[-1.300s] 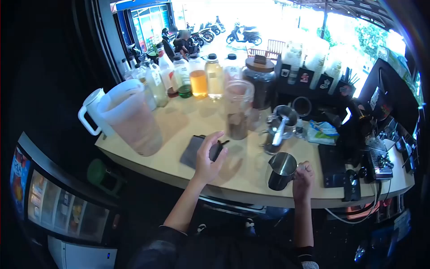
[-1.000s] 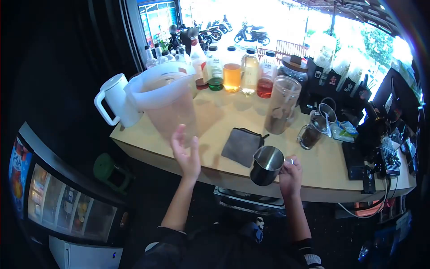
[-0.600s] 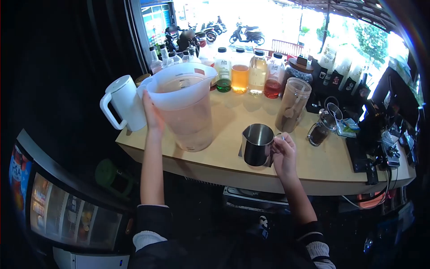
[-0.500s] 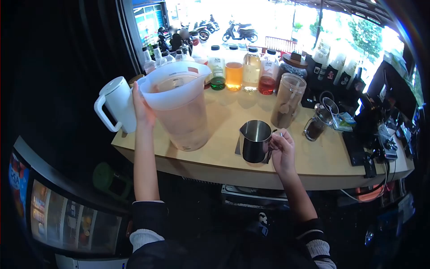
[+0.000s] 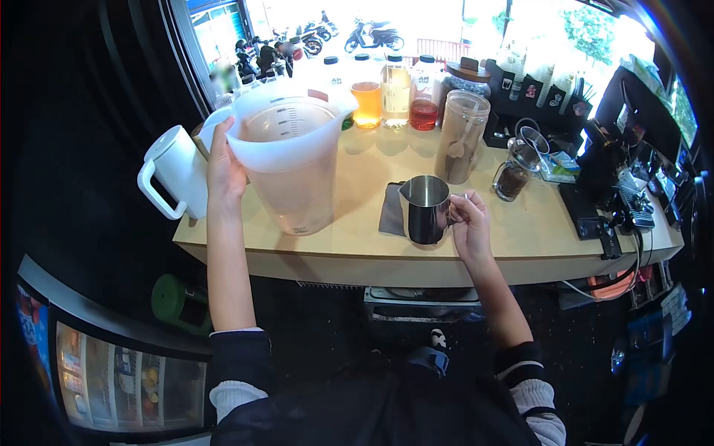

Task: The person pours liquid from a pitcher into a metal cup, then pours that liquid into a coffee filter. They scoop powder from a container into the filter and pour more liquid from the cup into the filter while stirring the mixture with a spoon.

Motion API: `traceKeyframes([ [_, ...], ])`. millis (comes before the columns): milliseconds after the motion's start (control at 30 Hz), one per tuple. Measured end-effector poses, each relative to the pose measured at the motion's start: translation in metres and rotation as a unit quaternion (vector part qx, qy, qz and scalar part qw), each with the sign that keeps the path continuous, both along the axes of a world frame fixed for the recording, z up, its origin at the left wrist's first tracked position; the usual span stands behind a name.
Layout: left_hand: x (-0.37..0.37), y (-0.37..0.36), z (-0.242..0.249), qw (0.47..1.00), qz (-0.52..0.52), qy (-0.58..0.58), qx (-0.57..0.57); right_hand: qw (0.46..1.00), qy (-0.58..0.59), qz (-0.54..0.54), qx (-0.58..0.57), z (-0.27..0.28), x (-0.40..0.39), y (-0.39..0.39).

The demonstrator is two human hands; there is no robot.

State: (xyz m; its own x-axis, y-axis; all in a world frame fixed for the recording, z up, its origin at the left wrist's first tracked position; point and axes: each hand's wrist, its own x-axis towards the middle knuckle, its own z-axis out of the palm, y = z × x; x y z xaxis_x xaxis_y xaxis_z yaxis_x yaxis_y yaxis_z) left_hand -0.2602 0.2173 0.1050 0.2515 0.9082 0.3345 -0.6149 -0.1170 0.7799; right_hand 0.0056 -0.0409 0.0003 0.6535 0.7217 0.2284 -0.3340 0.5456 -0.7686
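A large translucent measuring pitcher [image 5: 294, 175] with a flared white rim stands out at the left of the counter. My left hand [image 5: 225, 167] is closed around its handle, and the pitcher leans a little toward my right. Over the front of the counter is a dark steel milk jug [image 5: 427, 219], its bright inside facing up. The fingers of my right hand [image 5: 470, 219] pinch the jug's handle on its right side. A folded grey cloth [image 5: 392, 209] lies beside and partly behind the jug.
A white lidded jug [image 5: 177, 175] stands left of my left hand. Bottles of coloured liquid, including an orange one [image 5: 367, 104], line the back. Toward the right are a tall brown-filled container [image 5: 462, 137], a glass coffee server [image 5: 513, 178] and a monitor [image 5: 651, 123].
My view has tilted down and swung slightly right. Both held vessels have shifted right relative to the counter; more of the grey cloth shows, and the measuring pitcher now overlaps the green-liquid bottle.
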Motion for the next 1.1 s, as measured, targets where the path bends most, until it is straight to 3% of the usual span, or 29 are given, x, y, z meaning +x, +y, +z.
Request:
traceKeyframes([
  [533,0.070,-0.048,0.022,0.982,-0.079,0.123,0.115,0.998,0.021,-0.010,0.050,-0.007,0.044,-0.005],
  [1100,0.123,-0.090,0.020,0.960,-0.079,0.209,0.168,0.997,0.055,0.006,0.059,-0.027,0.070,-0.007],
])
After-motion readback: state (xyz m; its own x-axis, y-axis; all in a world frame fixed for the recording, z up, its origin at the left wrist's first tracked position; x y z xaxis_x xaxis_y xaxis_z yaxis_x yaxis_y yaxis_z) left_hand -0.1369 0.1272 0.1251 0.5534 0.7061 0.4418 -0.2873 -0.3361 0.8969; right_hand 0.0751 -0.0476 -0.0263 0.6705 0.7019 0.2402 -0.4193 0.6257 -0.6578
